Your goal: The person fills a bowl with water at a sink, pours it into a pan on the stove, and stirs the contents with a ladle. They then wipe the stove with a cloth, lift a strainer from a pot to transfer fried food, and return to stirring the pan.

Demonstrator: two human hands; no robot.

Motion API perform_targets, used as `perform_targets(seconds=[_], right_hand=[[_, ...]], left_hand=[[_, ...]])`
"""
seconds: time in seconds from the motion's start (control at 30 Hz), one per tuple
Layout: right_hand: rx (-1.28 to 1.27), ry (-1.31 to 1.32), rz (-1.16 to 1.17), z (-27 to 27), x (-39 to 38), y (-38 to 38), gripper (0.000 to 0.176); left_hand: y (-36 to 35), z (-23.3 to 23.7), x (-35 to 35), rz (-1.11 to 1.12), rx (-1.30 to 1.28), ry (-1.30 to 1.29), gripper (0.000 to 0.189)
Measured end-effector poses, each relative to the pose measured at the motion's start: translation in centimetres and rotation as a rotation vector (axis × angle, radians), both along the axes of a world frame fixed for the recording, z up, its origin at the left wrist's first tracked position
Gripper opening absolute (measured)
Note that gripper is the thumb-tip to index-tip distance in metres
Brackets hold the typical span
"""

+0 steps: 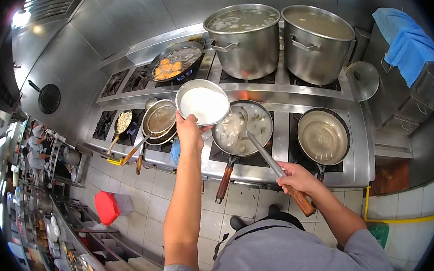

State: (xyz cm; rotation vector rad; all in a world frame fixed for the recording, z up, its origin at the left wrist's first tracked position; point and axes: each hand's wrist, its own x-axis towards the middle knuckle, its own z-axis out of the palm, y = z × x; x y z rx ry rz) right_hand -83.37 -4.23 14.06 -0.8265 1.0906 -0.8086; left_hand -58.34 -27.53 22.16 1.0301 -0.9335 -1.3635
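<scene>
My left hand (190, 133) is closed on the near left rim of a metal bowl (218, 122), tilted slightly and holding smooth white liquid (203, 102). The bowl is above the stove, partly over the left edge of a frying pan (272, 131). Pale milky liquid with lumps fills that pan, which sits on a front burner with its wooden handle (224, 184) toward me. Wrapped round the wooden grip of a long metal ladle (266, 155) is my right hand (299, 177). The ladle's bowl end rests in the pan among pale pieces.
Two large stockpots (246, 53) (317, 53) and a wok (154, 64) with orange food frying in oil stand behind. To the right is a pan (323, 137) of thin liquid. Strainers (159, 120) and a small pan (123, 123) are left. A red-lidded bin (107, 207) stands on the floor.
</scene>
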Motion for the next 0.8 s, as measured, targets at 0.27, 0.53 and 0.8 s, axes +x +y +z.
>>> perform_targets(seconds=[0.27, 0.53, 0.8], right_hand=[[-0.219, 0.466, -0.099, -2.2, -2.0, -2.9, 0.077], [-0.512, 1.158, -0.071, -5.2, -3.0, -4.4, 0.07], [0.017, 0.128, 0.038, -6.1, -0.5, -3.2, 0.025]], left_hand=[[0.1, 0.3, 0.2, -0.003, -0.011, 0.019, 0.065], [0.1, 0.4, 0.3, 0.0, -0.006, -0.003, 0.066], [0.3, 0.1, 0.2, 0.006, -0.002, 0.013, 0.066]])
